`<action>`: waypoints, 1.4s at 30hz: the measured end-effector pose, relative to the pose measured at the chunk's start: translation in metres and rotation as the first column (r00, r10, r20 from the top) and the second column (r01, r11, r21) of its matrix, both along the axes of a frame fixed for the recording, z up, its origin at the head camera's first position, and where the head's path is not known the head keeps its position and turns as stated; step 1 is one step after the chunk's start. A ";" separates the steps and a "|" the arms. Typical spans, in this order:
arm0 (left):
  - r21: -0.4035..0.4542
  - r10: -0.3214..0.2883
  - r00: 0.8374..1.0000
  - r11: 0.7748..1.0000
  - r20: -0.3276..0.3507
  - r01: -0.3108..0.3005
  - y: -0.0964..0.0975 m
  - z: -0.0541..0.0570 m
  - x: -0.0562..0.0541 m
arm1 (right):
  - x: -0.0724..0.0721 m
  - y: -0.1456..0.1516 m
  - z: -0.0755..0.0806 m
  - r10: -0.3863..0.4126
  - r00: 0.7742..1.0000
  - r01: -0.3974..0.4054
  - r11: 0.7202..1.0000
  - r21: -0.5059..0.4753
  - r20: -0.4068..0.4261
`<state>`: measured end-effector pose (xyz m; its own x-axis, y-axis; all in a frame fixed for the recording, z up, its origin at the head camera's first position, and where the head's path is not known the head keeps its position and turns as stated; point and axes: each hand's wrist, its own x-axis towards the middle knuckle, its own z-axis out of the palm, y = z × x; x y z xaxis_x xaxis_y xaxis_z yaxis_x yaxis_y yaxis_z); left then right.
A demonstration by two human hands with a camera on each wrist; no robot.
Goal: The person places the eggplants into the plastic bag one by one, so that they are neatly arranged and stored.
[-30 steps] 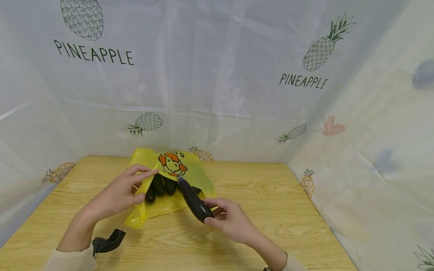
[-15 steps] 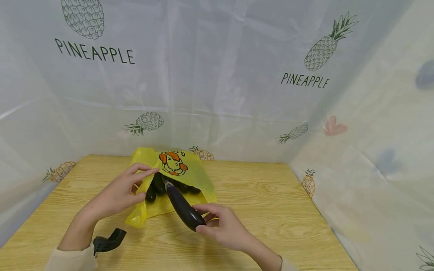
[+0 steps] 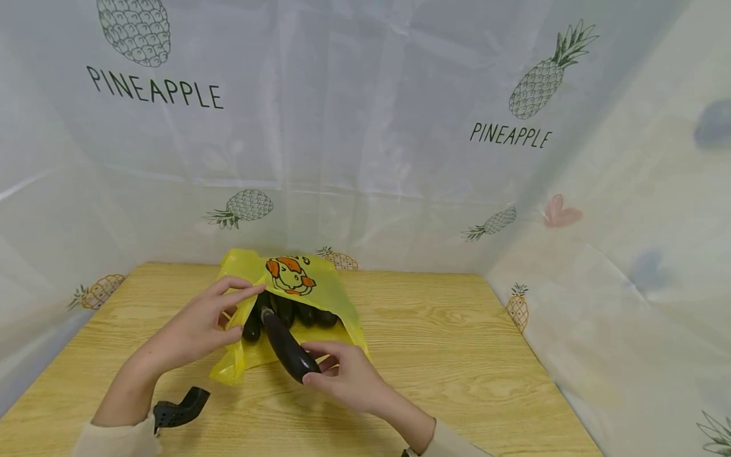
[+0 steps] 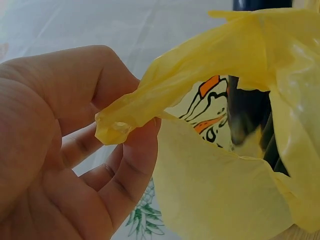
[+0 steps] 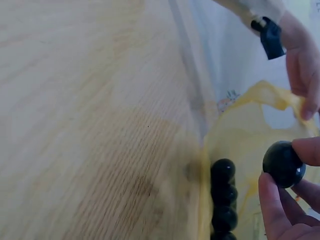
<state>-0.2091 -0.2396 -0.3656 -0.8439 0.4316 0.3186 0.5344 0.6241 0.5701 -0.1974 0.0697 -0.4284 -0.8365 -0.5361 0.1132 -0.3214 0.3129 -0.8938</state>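
Note:
A yellow plastic bag (image 3: pixel 337 289) printed with a duck lies on the table, its mouth toward me. My left hand (image 3: pixel 197 327) pinches the left edge of that mouth and lifts it; the left wrist view shows the bag's edge (image 4: pixel 132 117) between thumb and fingers. In my right hand (image 3: pixel 351 377) I hold a dark eggplant (image 3: pixel 288 349) by its rounded end, fingertips around it. Its stem end points into the left part of the mouth. Inside, several more eggplants (image 5: pixel 223 195) lie side by side, their far ends hidden by the bag.
The wooden table (image 3: pixel 445 355) runs out to both sides of the bag. White pineapple-print sheeting (image 3: pixel 365 158) hangs close behind it and along the sides. A black camera mount (image 3: pixel 181 409) sticks out from my left wrist.
My right hand has carried the eggplant leftward across the bag's mouth, its stem end moving from the middle to the left part. My left hand has stayed at the edge.

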 end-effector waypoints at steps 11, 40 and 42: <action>0.017 -0.023 1.000 1.000 -0.010 0.024 -0.001 0.000 0.001 | -0.024 -0.052 -0.016 -0.053 0.998 0.053 0.999 -0.003 0.044; 0.020 -0.029 0.999 0.999 0.021 0.029 -0.008 0.001 0.000 | -0.041 -0.119 -0.042 -0.116 0.993 0.116 0.993 -0.018 0.005; 0.016 -0.031 0.999 0.999 0.022 0.031 -0.009 0.001 0.000 | -0.041 -0.120 -0.043 -0.120 0.993 0.121 0.993 -0.020 0.013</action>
<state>-0.2093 -0.2482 -0.3645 -0.8372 0.4527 0.3069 0.5404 0.5983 0.5917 -0.2387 -0.0505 -0.4716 -0.8962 -0.4290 0.1129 -0.2718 0.3299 -0.9041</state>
